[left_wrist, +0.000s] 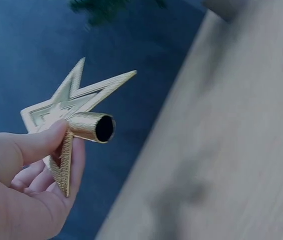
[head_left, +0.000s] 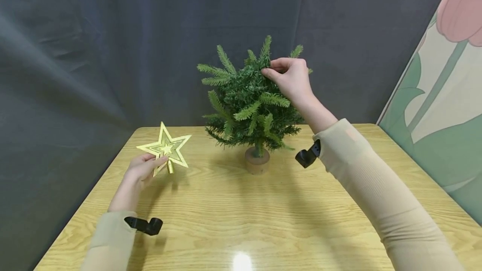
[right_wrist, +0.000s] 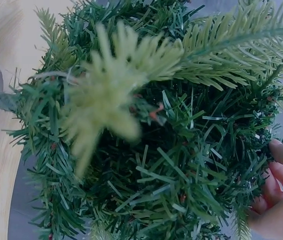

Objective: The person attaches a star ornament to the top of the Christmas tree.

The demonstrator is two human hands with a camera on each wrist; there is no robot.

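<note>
Head view: shiny five-pointed star [head_left: 167, 149]; bristly green tree [head_left: 244, 85].

Over at ten o'clock there's a gold five-pointed star [head_left: 168, 149], glossy plastic by the look of it, grainy along its edges, with a smooth, metallic-looking tube [left_wrist: 84, 125]. At twelve, the bushy green artificial tree [head_left: 241, 91] looks like plastic, rough with thin needles, on a matt brown round base [head_left: 257, 165]. The pale yellow wood-grained table [head_left: 226, 204] gleams at six; at eleven, a dark blue-grey cloth curtain [head_left: 162, 32] hangs mostly matt, creased.
</note>
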